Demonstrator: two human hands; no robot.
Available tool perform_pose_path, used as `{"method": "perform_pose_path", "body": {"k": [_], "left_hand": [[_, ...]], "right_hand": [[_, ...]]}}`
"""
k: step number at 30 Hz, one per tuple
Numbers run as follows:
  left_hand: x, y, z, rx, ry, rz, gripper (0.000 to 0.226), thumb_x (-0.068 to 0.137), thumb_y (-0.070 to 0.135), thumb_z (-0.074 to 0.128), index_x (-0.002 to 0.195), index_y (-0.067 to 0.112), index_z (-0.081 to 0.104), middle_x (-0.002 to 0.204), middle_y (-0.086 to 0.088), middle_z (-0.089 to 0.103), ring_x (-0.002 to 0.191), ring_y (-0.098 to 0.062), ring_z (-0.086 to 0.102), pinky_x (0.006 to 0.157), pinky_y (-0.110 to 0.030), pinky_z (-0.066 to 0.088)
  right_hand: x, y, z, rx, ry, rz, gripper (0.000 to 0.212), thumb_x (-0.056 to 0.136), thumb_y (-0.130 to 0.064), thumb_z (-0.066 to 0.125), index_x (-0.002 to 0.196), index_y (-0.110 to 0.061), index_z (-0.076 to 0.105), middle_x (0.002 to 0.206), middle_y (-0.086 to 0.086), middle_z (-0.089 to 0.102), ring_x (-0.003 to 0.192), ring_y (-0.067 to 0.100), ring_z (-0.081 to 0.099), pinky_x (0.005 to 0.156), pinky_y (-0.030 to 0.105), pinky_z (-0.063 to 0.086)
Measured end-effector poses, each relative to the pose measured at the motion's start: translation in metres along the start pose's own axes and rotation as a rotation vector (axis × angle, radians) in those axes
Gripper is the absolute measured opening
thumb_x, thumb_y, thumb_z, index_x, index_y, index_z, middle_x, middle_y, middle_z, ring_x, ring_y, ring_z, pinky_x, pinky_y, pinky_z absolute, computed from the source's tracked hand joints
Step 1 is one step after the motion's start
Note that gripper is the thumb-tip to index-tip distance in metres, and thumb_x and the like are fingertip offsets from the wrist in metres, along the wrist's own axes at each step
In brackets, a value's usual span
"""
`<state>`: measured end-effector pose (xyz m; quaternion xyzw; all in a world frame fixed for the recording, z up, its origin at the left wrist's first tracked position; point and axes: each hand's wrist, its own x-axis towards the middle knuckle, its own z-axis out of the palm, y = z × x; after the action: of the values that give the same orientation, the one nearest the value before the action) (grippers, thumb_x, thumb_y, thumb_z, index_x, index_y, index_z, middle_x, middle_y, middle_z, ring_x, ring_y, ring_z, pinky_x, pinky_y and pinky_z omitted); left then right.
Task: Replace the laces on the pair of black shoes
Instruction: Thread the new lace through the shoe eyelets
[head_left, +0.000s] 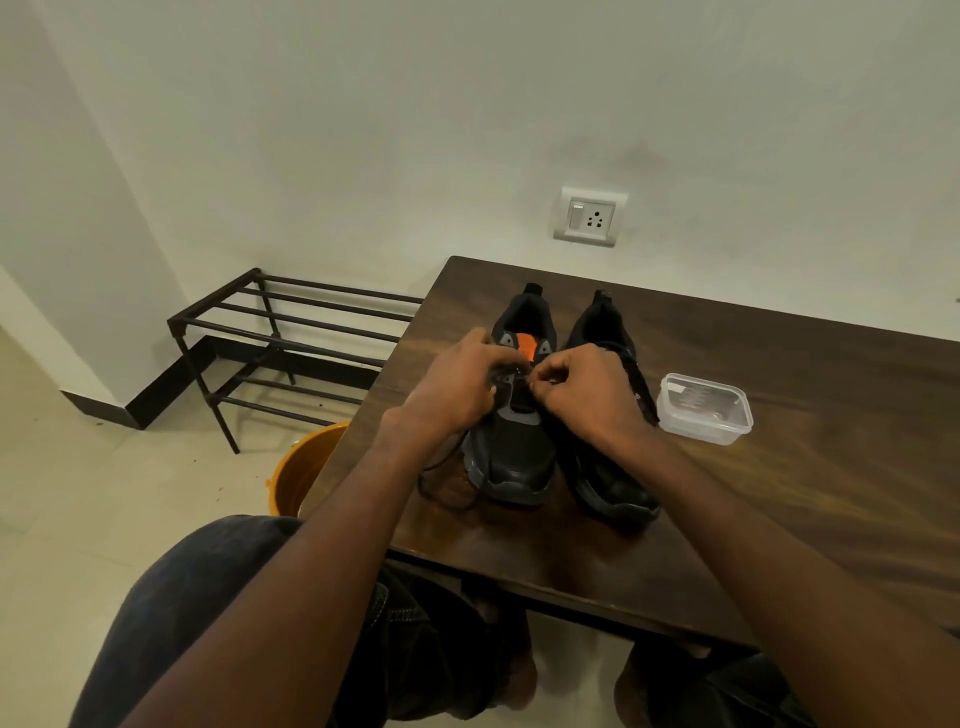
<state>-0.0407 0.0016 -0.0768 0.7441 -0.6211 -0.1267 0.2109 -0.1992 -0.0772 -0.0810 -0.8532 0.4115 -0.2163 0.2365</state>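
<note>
far left, on the floor: a dark metal shoe rack (291, 343) of thin round bars against the wall. nearer the table, an orange bucket (306, 467), smooth plastic, half hidden by the table edge.

table (779, 509): dark wood grain, slightly glossy. two black shoes stand on it side by side, toes toward the person, heels toward the wall, long axes running away from the viewer.

left shoe (514, 457): matte black upper, grey eyelet panels, orange lining at the tongue. a dark lace (447, 483) trails off its left side in a loose loop on the table.

left hand (457, 389): grip curled in over the eyelet row, appears to pinch the lace or eyelet edge; the fingertips are too dark and crowded to be certain. right hand (587, 389): grip closed to a fine pinch, thumb against forefinger, on a thin lace end at the same eyelets. both hands meet directly above the mid-lacing; the lace lies between them, so either hand is equally near.

right shoe (613, 467): just beside the first, partly under the right wrist, laces seemingly in place.

further right, a clear lidded plastic box (704, 408), rounded corners, contents unclear.

judgement: work is on the left shoe's lacing; which stage, hard to say.
</note>
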Motion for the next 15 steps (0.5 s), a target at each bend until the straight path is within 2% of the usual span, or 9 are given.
{"method": "perform_pose_path", "body": {"k": [5, 7, 9, 12, 15], "left_hand": [[0.011, -0.009, -0.001, 0.023, 0.041, 0.037, 0.040, 0.089, 0.006, 0.074, 0.121, 0.029, 0.067, 0.110, 0.007, 0.050, 0.098, -0.014, 0.054, 0.088, -0.029, 0.045], [0.012, -0.012, -0.001, -0.009, 0.063, 0.038, 0.037, 0.086, 0.005, 0.076, 0.109, 0.033, 0.067, 0.109, 0.006, 0.055, 0.091, -0.013, 0.057, 0.087, -0.033, 0.049], [0.012, -0.014, -0.001, -0.028, 0.083, 0.042, 0.038, 0.086, 0.004, 0.076, 0.099, 0.036, 0.062, 0.107, 0.007, 0.056, 0.088, -0.011, 0.055, 0.083, -0.031, 0.048], [0.013, -0.016, 0.002, -0.048, 0.095, 0.043, 0.036, 0.087, 0.004, 0.073, 0.099, 0.036, 0.063, 0.100, 0.009, 0.056, 0.089, -0.009, 0.053, 0.077, -0.024, 0.040], [0.011, -0.017, 0.004, -0.148, 0.100, 0.022, 0.035, 0.090, 0.001, 0.069, 0.102, 0.033, 0.067, 0.089, 0.012, 0.058, 0.081, -0.006, 0.057, 0.070, -0.019, 0.043]], "right_hand": [[0.006, -0.001, 0.009, -0.108, 0.013, -0.023, 0.013, 0.091, -0.026, 0.075, 0.103, -0.026, 0.081, 0.094, -0.006, 0.076, 0.082, 0.007, 0.068, 0.079, 0.031, 0.061], [0.006, -0.001, 0.012, -0.122, 0.015, -0.018, 0.011, 0.091, -0.028, 0.075, 0.100, -0.028, 0.080, 0.092, -0.008, 0.074, 0.081, 0.008, 0.066, 0.076, 0.031, 0.059], [0.006, 0.000, 0.015, -0.115, 0.006, 0.000, 0.012, 0.092, -0.029, 0.073, 0.102, -0.030, 0.080, 0.095, -0.008, 0.074, 0.083, 0.008, 0.065, 0.075, 0.030, 0.057], [0.004, 0.002, 0.023, -0.018, -0.020, 0.064, 0.014, 0.096, -0.029, 0.070, 0.106, -0.033, 0.079, 0.104, -0.012, 0.074, 0.093, 0.008, 0.066, 0.081, 0.033, 0.057], [0.001, 0.004, 0.031, 0.090, 0.027, 0.115, 0.015, 0.096, -0.029, 0.071, 0.107, -0.034, 0.079, 0.107, -0.014, 0.074, 0.101, 0.007, 0.066, 0.089, 0.036, 0.057]]}}
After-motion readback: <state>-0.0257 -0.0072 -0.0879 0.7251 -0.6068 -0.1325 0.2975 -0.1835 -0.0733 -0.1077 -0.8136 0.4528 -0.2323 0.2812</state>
